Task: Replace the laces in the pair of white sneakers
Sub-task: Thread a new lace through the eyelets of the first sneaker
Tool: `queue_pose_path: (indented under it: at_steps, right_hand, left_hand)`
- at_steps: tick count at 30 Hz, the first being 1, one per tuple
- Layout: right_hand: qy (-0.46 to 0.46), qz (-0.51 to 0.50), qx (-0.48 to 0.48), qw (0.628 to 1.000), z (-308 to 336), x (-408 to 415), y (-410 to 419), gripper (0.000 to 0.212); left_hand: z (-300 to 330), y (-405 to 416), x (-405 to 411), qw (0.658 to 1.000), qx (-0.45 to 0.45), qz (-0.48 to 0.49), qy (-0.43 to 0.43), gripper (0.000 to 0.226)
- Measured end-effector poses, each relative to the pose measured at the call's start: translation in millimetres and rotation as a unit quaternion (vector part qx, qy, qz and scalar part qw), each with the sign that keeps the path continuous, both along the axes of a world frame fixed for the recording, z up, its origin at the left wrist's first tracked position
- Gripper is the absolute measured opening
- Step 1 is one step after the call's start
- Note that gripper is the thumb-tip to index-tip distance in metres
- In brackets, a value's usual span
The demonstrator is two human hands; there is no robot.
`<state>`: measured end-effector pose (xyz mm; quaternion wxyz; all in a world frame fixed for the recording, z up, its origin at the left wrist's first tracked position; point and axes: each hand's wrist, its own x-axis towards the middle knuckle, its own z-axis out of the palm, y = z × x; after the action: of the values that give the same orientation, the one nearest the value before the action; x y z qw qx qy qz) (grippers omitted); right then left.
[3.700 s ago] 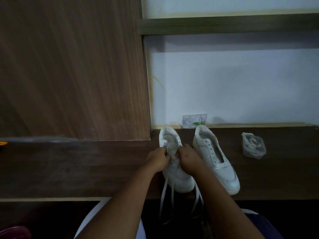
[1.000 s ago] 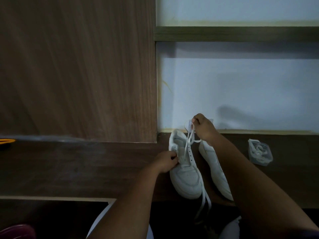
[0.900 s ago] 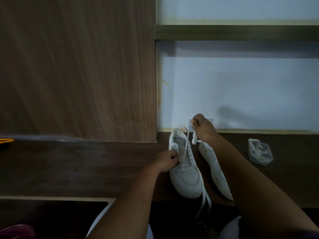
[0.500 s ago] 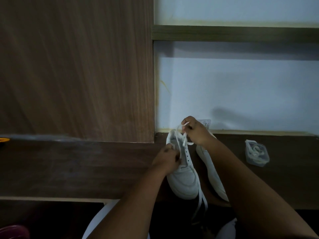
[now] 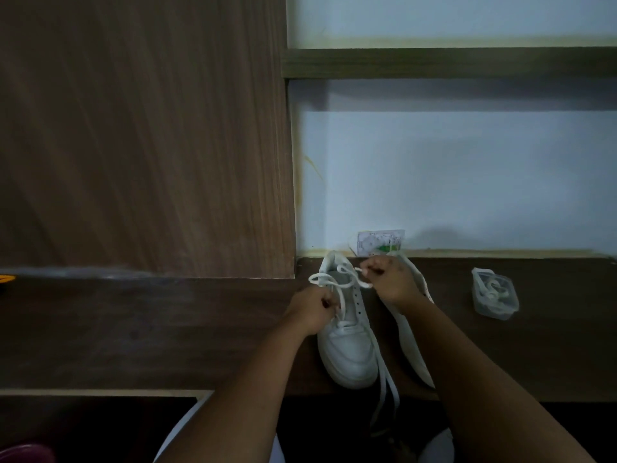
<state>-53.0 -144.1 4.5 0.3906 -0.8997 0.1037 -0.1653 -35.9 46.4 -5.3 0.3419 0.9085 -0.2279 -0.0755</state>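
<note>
Two white sneakers stand on the dark wooden desk (image 5: 133,335), toes toward me. The left sneaker (image 5: 347,349) carries a white lace (image 5: 337,279) that loops loosely above its opening. My left hand (image 5: 312,310) grips the sneaker's left side at the eyelets, where the lace passes. My right hand (image 5: 387,279) pinches the lace end beside the heel. Another part of the lace hangs over the desk's front edge. The right sneaker (image 5: 412,342) is mostly hidden behind my right forearm.
A small clear plastic packet (image 5: 494,294) with a coiled white lace lies on the desk to the right. A small printed card (image 5: 380,242) leans on the white wall behind the sneakers. A tall wooden panel (image 5: 143,135) rises at the left. A shelf (image 5: 447,63) runs above.
My right hand, which had pulled the lace up and away, has come down toward the sneaker's heel, leaving the lace slack in a loop. My left hand stays at the eyelets.
</note>
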Motion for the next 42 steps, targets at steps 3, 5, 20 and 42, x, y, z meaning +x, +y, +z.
queue_pose_path:
  at_steps: [3, 5, 20, 42]
  right_hand:
    - [-0.138, -0.072, 0.262, 0.952, 22.8, -10.6, 3.0, 0.013]
    - [-0.207, -0.093, 0.338, 0.913, 49.7, -20.6, 4.7, 0.019]
    - [-0.107, 0.070, 0.217, 0.968, 72.5, -44.4, 24.6, 0.011]
    - [0.123, 0.003, -0.100, 0.987, -1.5, -30.4, 19.1, 0.026]
  left_hand:
    - [3.0, -4.2, -1.0, 1.000, -0.001, 0.012, -0.021, 0.010]
    - [16.0, -6.7, -1.1, 0.995, -0.087, 0.032, -0.046, 0.007]
    - [70.6, -47.1, -24.4, 0.861, -0.461, 0.003, 0.215, 0.023]
    - [-2.4, -26.2, -20.8, 0.997, 0.014, 0.066, -0.025, 0.017]
